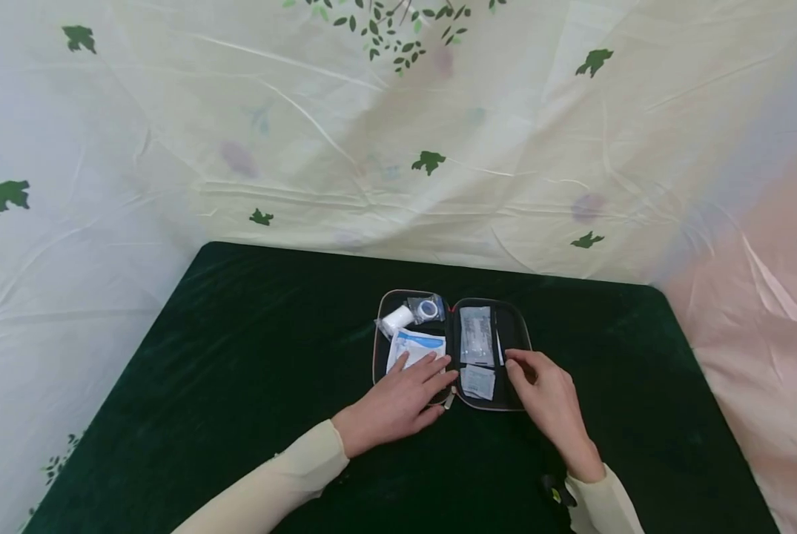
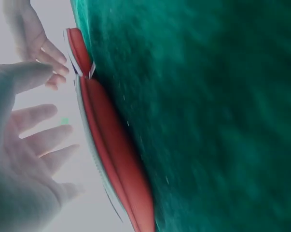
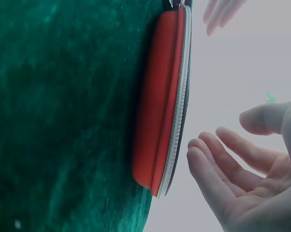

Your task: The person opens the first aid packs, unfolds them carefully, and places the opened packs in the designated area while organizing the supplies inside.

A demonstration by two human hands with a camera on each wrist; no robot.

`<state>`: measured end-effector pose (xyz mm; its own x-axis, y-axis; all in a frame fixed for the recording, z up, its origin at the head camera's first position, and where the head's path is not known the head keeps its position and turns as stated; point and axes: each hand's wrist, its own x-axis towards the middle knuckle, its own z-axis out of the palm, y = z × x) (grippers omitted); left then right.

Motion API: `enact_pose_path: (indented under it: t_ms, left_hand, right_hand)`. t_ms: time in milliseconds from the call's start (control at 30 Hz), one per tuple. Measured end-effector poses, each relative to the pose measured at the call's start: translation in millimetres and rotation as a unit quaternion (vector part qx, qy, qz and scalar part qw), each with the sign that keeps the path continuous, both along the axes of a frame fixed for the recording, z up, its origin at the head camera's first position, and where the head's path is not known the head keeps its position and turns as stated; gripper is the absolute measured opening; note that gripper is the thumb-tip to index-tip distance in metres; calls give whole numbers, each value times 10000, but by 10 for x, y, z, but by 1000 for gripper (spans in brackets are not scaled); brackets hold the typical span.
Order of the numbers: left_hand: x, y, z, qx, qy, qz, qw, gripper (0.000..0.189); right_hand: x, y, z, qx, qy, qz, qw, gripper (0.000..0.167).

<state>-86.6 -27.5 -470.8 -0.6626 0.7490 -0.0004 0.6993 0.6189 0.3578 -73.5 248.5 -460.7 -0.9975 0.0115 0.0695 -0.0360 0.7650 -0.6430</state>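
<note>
A zip case [image 1: 514, 326] with a red outside [image 3: 157, 101] and black inside lies unfolded on the dark green cloth. My left hand [image 1: 401, 404] is spread over its left half, fingers straight, above a blue-and-white packet [image 1: 420, 343]; whether they touch cannot be told. Behind that packet are a wrapped white roll [image 1: 397, 320] and a bagged roll of tape [image 1: 428, 309]. My right hand [image 1: 548, 393] hovers at the right half, fingers loosely bent and holding nothing. Near its fingertips stands a thin white item [image 1: 500, 348], beside a clear packet [image 1: 476, 334] and small sachets [image 1: 477, 382].
Green cloth [image 1: 238, 356] covers the table around the case. Pale curtains [image 1: 345, 148] with leaf prints hang behind and at both sides. A zip pull [image 1: 449, 400] sticks out at the case's front hinge. Something small and dark [image 1: 557, 489] sits by the right cuff.
</note>
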Motion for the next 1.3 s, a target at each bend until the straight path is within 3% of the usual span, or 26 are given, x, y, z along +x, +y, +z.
enact_pose_path:
  t_ms: [133,233,400,567,900,1300]
  left_hand:
    - [-51,-115,51,419,307,305,9982,53]
    - [-102,-210,77,695,515,698,9938,48]
    - [-172,-375,103,984,396,1420,9842,43]
    - [-208,-495,95,1152,183,1877,9753,41]
    - [-286,-583,34,489,107,2315,9715,39]
    - [-422,-551,-32,191,-125,2260,9738,30]
  right_hand:
    - [-2,-48,6,-199,127,110,9997,32]
    - [-8,-94,30,-317,143,274,9990,34]
    - [-43,-173,56,-306,161,597,9976,36]
    - [-84,-240,61,-358,179,861,9955,36]
    - [-247,-466,61,-364,62,1309,9907,41]
    - [-468,-756,-32,-233,78,1928,9809,41]
